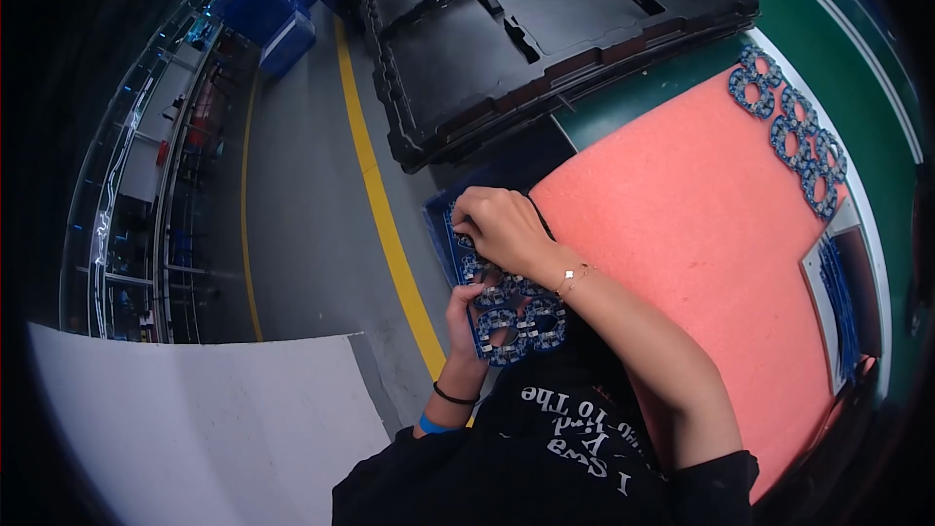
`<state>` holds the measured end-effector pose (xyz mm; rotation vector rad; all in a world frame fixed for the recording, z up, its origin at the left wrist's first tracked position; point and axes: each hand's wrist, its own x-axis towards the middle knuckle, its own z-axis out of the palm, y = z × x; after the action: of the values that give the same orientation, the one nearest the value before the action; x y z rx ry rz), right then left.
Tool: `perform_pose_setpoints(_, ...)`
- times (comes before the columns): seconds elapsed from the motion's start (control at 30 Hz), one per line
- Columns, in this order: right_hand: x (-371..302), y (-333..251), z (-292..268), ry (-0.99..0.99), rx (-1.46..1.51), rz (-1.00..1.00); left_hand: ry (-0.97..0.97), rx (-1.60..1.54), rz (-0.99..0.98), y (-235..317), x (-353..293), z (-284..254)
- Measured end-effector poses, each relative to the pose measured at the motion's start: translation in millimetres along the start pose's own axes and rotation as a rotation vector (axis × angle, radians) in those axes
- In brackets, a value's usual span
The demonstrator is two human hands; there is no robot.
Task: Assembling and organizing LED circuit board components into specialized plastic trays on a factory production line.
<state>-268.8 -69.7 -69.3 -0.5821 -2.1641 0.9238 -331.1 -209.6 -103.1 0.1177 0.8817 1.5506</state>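
Observation:
A blue panel of joined ring-shaped circuit boards (534, 324) is held in front of my body, beside the left edge of a pink foam mat (682, 205). My left hand (464, 321) grips the panel's near left edge, its thumb on top and the other fingers mostly hidden. At the panel's far end is my right hand (502, 224), palm down with bent fingers closed at the edge; it covers part of the boards. Whether its fingertips pinch a single ring or just the panel cannot be made out. Dark blue material (438, 234) shows beneath the hands.
Several ring-shaped boards (779, 124) lie along the mat's far right edge. Near them stands a pale holder (823, 307) with blue boards on edge. Stacked black plastic trays (565, 5) lie ahead. To the left are a yellow-lined floor (365, 161), blue bins (289, 44) and a white surface (224, 419).

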Motion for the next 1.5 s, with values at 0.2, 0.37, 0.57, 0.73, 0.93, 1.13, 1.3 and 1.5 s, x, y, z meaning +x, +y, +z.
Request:
perform_pose_setpoints(0.2, 2.9, -2.1, -0.4, 0.038, 0.124, 0.137, 0.117, -0.122, 0.015, 6.4, -2.8, 14.2)
perform_pose_setpoints(0.37, 0.2, -5.8, -0.2, 0.061, 0.105, -0.003, -0.027, 0.001, 0.082, 5.2, 0.4, -2.2)
perform_pose_setpoints(0.57, 0.2, 0.1, 1.3, 0.01, 0.065, -0.031, 0.131, 0.092, 0.045, 2.5, -3.3, 13.7)
perform_pose_setpoints(0.73, 0.2, -0.4, 3.8, 0.024, -0.004, -0.039, 0.189, 0.075, 0.049, 2.2, -0.7, 16.3)
perform_pose_setpoints(0.93, 1.3, -1.8, 2.8, 0.093, 0.085, -0.027, 0.085, 0.022, 0.085, 4.1, 4.4, 2.2)
perform_pose_setpoints(1.13, 4.7, 3.1, -4.2, 0.147, 0.186, 0.023, 0.1, -0.137, 0.109, 12.7, 7.6, -0.6)
perform_pose_setpoints(1.3, -6.2, 0.9, -2.9, -0.266, 0.105, -0.02, 0.096, -0.181, 0.184, 17.1, 7.7, 14.9)
perform_pose_setpoints(1.5, -6.6, -2.7, -0.9, -0.228, 0.036, -0.008, 0.037, -0.13, 0.167, 20.2, 11.8, 12.3)
